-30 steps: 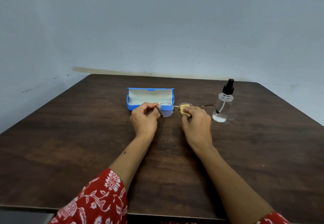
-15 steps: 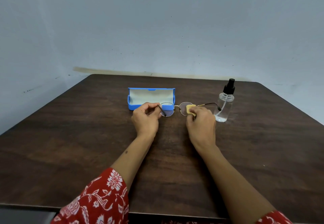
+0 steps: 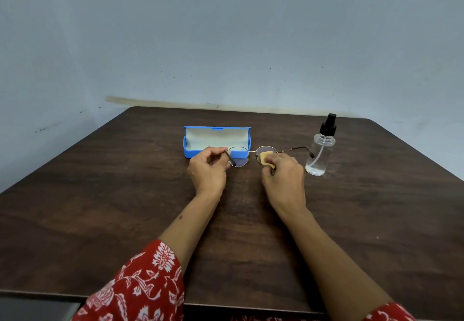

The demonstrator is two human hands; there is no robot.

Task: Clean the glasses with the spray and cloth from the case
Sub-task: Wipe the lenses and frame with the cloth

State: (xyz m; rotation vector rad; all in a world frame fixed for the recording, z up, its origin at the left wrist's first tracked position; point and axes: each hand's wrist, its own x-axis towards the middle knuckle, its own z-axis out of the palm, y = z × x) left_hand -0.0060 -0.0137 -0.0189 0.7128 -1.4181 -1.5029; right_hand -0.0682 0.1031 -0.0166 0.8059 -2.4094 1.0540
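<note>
Above a dark wooden table (image 3: 100, 220), the left hand (image 3: 208, 172) is pinching the thin metal-framed round glasses (image 3: 248, 156) by one temple. The right hand (image 3: 283, 177) is closing its fingers on a small yellow cloth (image 3: 265, 157), pressing it to one lens. An open blue glasses case (image 3: 216, 140) is lying just behind; a clear spray bottle with a black nozzle (image 3: 320, 150) is standing to the right

Your glasses (image 3: 248, 156) sit at the table's (image 3: 100, 207) middle, between your left hand (image 3: 208, 170) and right hand (image 3: 283, 177). The open case (image 3: 217, 142) lies just behind them, toward the far edge. The spray bottle (image 3: 320, 150) stands upright to their right.
</note>
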